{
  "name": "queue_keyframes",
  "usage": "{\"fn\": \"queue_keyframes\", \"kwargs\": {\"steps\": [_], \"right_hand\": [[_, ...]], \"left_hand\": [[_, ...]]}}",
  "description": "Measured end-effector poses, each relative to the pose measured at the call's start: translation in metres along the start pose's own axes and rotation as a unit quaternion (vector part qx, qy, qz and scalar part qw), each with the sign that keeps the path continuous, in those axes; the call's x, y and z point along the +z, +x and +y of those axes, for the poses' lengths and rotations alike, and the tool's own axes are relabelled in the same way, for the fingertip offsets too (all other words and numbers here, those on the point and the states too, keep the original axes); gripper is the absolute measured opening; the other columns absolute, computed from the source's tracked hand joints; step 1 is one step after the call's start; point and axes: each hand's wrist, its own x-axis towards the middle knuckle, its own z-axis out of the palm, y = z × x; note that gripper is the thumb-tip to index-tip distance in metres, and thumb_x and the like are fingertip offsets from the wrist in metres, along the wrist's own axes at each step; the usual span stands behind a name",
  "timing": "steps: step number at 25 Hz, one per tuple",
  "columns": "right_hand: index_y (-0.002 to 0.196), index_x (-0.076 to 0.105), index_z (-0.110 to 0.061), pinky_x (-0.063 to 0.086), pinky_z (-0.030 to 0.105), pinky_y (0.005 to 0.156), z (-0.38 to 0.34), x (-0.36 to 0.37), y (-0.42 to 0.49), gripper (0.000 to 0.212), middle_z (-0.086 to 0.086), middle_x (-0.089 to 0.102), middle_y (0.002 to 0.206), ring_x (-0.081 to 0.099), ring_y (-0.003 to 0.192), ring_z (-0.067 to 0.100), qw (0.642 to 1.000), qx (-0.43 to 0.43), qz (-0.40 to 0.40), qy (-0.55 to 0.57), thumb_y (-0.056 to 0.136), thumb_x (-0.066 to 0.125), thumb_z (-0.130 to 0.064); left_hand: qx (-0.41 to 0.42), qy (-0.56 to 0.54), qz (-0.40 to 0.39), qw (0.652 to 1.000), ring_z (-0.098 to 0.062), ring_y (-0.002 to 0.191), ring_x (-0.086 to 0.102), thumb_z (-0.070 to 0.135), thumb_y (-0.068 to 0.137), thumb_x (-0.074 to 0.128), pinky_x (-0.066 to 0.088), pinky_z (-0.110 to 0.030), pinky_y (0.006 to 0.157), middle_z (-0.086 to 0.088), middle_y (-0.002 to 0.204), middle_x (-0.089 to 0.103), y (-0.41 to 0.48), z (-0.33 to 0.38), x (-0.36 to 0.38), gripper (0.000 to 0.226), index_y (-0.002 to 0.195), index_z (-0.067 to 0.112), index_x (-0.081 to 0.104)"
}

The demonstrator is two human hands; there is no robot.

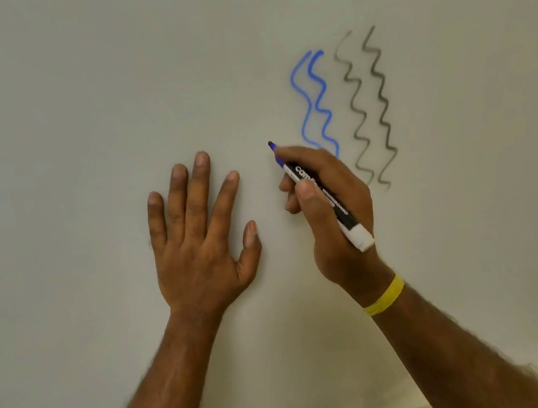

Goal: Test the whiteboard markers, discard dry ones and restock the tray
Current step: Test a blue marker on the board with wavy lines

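On whiteboard (72, 93), right of centre: our right hand (335, 215) clamps blue marker (323, 196), testing; left hand (196, 238) flat, fingers spread. Blue squiggles (313, 100) bold, so we judge keeper; cap next.

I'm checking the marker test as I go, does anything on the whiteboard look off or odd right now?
Nothing looks damaged or spilled. One point: of the black wavy lines, the left one looks fainter and greyer than its neighbour, as from a drier marker. The blue wavy lines look solid. The right hand holds the uncapped blue marker; the left hand lies flat.
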Motion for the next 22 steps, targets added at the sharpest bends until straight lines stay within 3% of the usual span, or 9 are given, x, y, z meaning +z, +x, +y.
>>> {"fn": "queue_keyframes", "kwargs": {"steps": [4,8,22], "right_hand": [[0.131,0.057,-0.004,0.054,0.039,0.079,0.001,0.006,0.033,0.04,0.01,0.066,0.101,0.065,0.089,0.022,0.995,-0.034,0.036,-0.085,0.094,0.049,-0.016],[0.13,0.058,-0.002,0.053,0.033,0.075,0.005,0.002,0.025,0.04,0.008,0.065,0.1,0.062,0.088,0.017,0.987,-0.069,0.005,-0.148,0.094,0.05,-0.017],[0.131,0.057,-0.012,0.053,0.029,0.069,0.032,-0.029,-0.067,0.038,-0.001,0.062,0.099,0.061,0.085,0.011,0.983,-0.006,-0.023,-0.183,0.095,0.049,-0.021]], "left_hand": [[0.001,-0.004,0.005,1.0,-0.029,0.149,0.022,0.041,0.09,0.055,0.017,-0.051,0.12,-0.011,0.157,0.029,-0.001,0.0,0.001,0.064,0.147,0.017,0.042],[0.006,-0.004,0.012,1.0,-0.029,0.148,0.023,0.04,0.089,0.057,0.017,-0.051,0.12,-0.012,0.157,0.031,-0.001,-0.001,0.003,0.063,0.146,0.018,0.043],[-0.001,-0.008,0.021,1.0,-0.03,0.148,0.025,0.038,0.09,0.054,0.019,-0.051,0.119,-0.012,0.156,0.034,-0.003,0.0,0.004,0.058,0.144,0.018,0.046]]}}
